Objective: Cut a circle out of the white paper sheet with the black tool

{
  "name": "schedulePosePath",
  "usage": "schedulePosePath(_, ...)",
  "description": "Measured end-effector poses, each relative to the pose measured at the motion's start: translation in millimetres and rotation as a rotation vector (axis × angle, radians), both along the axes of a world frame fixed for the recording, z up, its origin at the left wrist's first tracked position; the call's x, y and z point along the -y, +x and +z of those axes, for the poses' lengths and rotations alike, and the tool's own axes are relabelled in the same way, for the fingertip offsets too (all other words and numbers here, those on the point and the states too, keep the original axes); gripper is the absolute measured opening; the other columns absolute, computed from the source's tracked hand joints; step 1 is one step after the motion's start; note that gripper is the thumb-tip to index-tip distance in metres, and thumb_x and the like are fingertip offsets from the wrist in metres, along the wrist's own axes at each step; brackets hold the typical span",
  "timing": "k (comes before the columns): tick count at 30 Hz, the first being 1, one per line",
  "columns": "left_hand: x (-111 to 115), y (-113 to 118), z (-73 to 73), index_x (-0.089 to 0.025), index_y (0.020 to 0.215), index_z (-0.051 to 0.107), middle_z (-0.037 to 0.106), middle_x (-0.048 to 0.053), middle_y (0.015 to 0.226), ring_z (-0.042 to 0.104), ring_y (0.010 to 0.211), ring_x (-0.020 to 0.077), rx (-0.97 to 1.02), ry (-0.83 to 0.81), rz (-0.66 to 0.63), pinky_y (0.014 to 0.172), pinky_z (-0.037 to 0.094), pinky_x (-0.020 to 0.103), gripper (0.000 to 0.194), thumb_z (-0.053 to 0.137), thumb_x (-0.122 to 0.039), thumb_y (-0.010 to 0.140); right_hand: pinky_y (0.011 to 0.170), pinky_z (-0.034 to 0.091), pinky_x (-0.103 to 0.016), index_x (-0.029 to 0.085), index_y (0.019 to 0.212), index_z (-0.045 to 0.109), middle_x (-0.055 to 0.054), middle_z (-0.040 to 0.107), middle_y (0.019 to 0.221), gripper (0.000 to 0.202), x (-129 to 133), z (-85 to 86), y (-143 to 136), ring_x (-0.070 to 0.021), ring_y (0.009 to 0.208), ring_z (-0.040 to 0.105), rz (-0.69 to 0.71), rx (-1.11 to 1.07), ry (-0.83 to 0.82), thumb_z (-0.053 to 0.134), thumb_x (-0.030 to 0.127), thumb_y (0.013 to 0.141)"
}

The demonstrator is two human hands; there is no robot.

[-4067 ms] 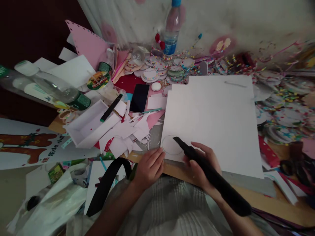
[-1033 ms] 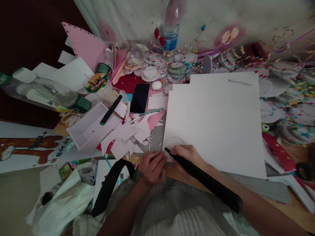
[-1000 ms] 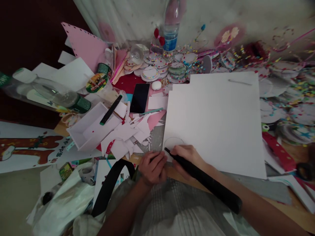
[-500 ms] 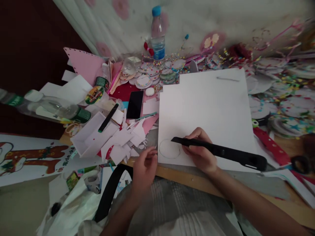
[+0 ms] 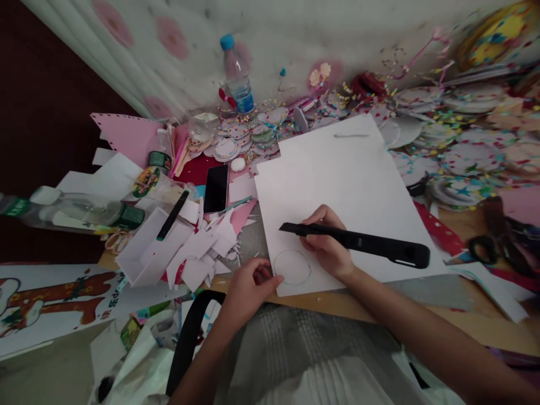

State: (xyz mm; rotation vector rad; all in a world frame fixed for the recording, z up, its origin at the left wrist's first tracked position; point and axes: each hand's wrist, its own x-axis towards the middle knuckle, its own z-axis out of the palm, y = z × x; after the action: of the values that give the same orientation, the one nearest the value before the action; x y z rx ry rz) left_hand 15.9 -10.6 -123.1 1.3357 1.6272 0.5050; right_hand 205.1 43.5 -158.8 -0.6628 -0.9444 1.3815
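A large white sheet [image 5: 333, 185] lies tilted on the table, with a pencil-drawn circle [image 5: 292, 267] near its lower left corner. My right hand [image 5: 328, 242] is over the sheet, its fingers pinching a long black tool [image 5: 371, 243] like a knife or cutter, whose tip points left just above the circle. At the sheet's lower left corner rests my left hand [image 5: 253, 286], thumb on the paper edge and fingers curled, with nothing seen in it. A short grey line marks the sheet's upper part.
Paper scraps [image 5: 202, 247], an open white box [image 5: 145, 244] with a black pen [image 5: 172, 215], and a phone [image 5: 216, 189] lie left. Bottles stand or lie at the left and back. Decorated paper discs [image 5: 455, 157] crowd the back and right; scissors [image 5: 483, 249] lie far right.
The sheet has turned, its lower left corner nearer me. My left hand has moved onto that corner. My right hand and the black tool sit higher relative to the circle. The camera view has shifted.
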Motion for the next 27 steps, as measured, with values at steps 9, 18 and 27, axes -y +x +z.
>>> schedulePosePath(9,1,-2,2.3,-0.018,0.083,0.066,0.069,0.004,0.082,0.064,0.079,0.0164,0.441,-0.124,0.146,0.074,0.053,0.029,0.032,0.083,-0.037,0.064,0.045,0.029,-0.024,0.023,0.089,0.055,0.006,0.047,0.056,0.017,4,23.8,7,-0.0095,0.046,0.038,0.003,-0.117,0.031,0.063,0.022,0.074)
schedulePosePath(18,-2,0,1.0,-0.015,0.079,0.072,0.071,0.002,0.077,0.063,0.073,0.011,0.54,-0.145,0.288,0.069,0.051,0.02,0.033,0.09,-0.03,0.056,0.043,0.024,-0.023,0.022,0.087,0.058,0.009,0.04,0.05,0.016,0,29.0,9,-0.0075,0.041,0.031,0.017,-0.215,0.019,0.061,0.017,0.071)
schedulePosePath(27,0,-1,-2.1,-0.015,0.08,0.073,0.073,0.003,0.079,0.064,0.073,0.0121,0.714,-0.293,0.35,0.071,0.05,0.023,0.035,0.091,-0.032,0.055,0.043,0.024,-0.023,0.022,0.085,0.058,0.009,0.042,0.05,0.015,-3,31.1,9,-0.0073,0.041,0.032,0.019,-0.218,0.014,0.06,0.017,0.071)
